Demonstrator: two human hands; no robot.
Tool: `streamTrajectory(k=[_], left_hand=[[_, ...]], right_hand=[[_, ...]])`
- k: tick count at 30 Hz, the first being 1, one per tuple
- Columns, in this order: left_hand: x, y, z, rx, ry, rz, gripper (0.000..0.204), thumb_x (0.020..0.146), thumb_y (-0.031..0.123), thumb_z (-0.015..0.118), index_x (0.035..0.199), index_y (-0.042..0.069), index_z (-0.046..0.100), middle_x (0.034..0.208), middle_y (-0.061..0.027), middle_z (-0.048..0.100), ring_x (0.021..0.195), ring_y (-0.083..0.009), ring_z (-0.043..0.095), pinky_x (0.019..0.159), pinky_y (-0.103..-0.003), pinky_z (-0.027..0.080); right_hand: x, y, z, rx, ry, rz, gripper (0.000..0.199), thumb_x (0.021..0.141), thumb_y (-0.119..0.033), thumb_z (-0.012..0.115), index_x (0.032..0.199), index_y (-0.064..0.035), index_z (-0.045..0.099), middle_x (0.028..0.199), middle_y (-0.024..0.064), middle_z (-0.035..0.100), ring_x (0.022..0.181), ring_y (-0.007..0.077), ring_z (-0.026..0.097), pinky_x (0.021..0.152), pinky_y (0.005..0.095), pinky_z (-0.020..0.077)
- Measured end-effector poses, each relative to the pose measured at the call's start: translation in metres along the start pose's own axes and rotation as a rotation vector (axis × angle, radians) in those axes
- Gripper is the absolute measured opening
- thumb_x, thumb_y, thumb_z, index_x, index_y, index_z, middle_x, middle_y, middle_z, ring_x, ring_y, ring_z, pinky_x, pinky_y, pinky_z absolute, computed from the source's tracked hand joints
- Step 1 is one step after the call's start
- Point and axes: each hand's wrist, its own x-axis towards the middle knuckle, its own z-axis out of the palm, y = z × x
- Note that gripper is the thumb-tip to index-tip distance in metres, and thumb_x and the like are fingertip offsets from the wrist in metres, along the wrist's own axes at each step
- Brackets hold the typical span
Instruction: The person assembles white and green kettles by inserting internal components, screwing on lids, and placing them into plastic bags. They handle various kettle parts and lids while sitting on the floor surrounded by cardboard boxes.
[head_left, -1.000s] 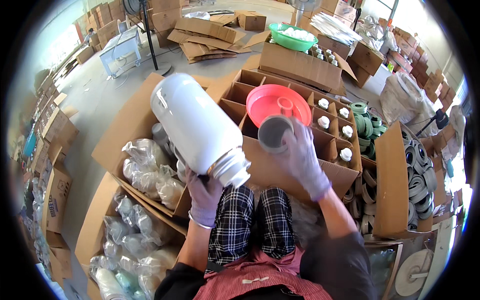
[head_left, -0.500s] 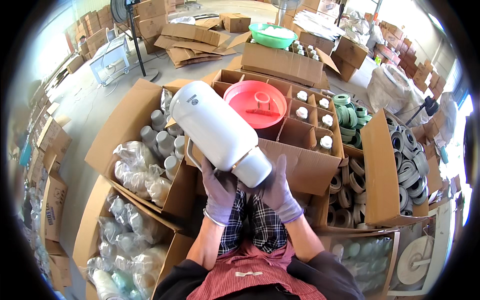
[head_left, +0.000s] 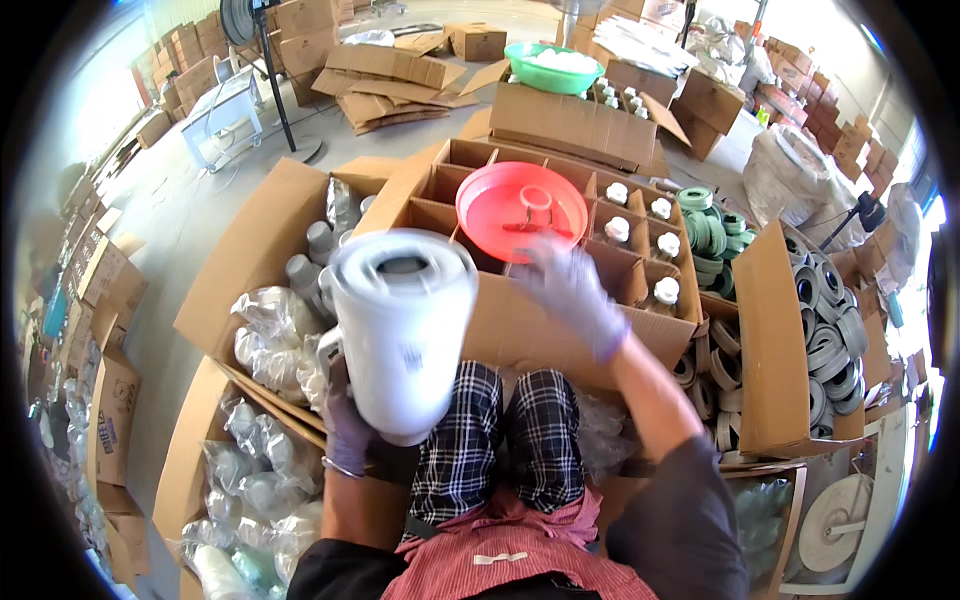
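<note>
1 gloved left hand (head_left: 347,437) is wrapped around the lower side of a white jug (head_left: 400,335) — held bottom-up near the left knee (head_left: 468,405). The gloved right hand (head_left: 572,288) is a blur at the near rim of a red basin (head_left: 484,205), so I cannot tell whether its fingers pinch anything. Around them, the basin rests on a divided carton (head_left: 530,325) with 5 white-capped bottles (head_left: 617,231) — grey rings (head_left: 825,350) fill a box (head_left: 778,340) farther right.

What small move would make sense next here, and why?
Probably dip the right hand into the red basin: the hand, blurred, is at the near rim, and a reddish strip lies inside close by, while the left hand alone supports the pale jug, wide end up.
</note>
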Motion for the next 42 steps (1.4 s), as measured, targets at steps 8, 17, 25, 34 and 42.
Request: streamTrajectory(k=[8, 17, 25, 34, 42], left_hand=[[-0.041, -0.043, -0.096, 0.615, 0.017, -0.192, 0.033, 0.098, 0.026, 0.055, 0.109, -0.003, 0.067, 0.099, -0.0105, 0.071, 0.087, -0.0168, 0.069, 0.073, -0.032, 0.057], [-0.01, -0.033, -0.07, 0.138, -0.151, -0.567, 0.042, 0.101, 0.031, 0.052, 0.128, -0.001, 0.058, 0.118, -0.0172, 0.067, 0.103, -0.0264, 0.069, 0.09, -0.041, 0.057], [0.023, -0.046, -0.078, 0.037, -0.233, -0.924, 0.033, 0.1, 0.017, 0.053, 0.128, 0.0, 0.057, 0.114, -0.0123, 0.069, 0.098, -0.0206, 0.069, 0.085, -0.035, 0.059], [0.021, -0.056, -0.088, 0.03, -0.329, -0.989, 0.035, 0.097, 0.012, 0.055, 0.13, 0.0, 0.057, 0.114, -0.0151, 0.069, 0.096, -0.0237, 0.071, 0.087, -0.038, 0.059], [-0.02, -0.015, -0.048, 0.567, 0.04, -0.602, 0.024, 0.094, 0.016, 0.056, 0.106, -0.001, 0.069, 0.096, -0.0108, 0.072, 0.083, -0.0178, 0.07, 0.074, -0.031, 0.057]], right_hand=[[0.093, 0.134, 0.051, -0.66, -0.418, 0.069, 0.026, 0.079, -0.018, 0.062, 0.1, -0.0035, 0.067, 0.093, 0.0212, 0.071, 0.089, 0.0367, 0.07, 0.077, 0.0485, 0.0578], [0.043, 0.002, -0.022, 1.039, -0.087, 0.458, 0.047, 0.083, -0.013, 0.068, 0.123, 0.0043, 0.051, 0.103, 0.0114, 0.063, 0.071, 0.0163, 0.061, 0.072, 0.033, 0.0567], [-0.041, -0.069, -0.012, -0.038, -0.346, -1.004, 0.026, 0.075, -0.016, 0.066, 0.101, -0.0107, 0.061, 0.112, 0.0077, 0.058, 0.114, 0.0281, 0.056, 0.099, 0.0462, 0.0491], [-0.048, -0.067, -0.003, 0.071, -0.44, -1.093, 0.02, 0.071, -0.016, 0.067, 0.091, -0.0114, 0.062, 0.112, 0.0081, 0.057, 0.116, 0.0277, 0.053, 0.103, 0.05, 0.0459], [-0.091, -0.075, 0.007, 0.261, -0.545, -0.304, 0.014, 0.084, -0.02, 0.065, 0.087, -0.0083, 0.058, 0.086, 0.009, 0.065, 0.077, 0.0306, 0.065, 0.074, 0.0405, 0.0532]])
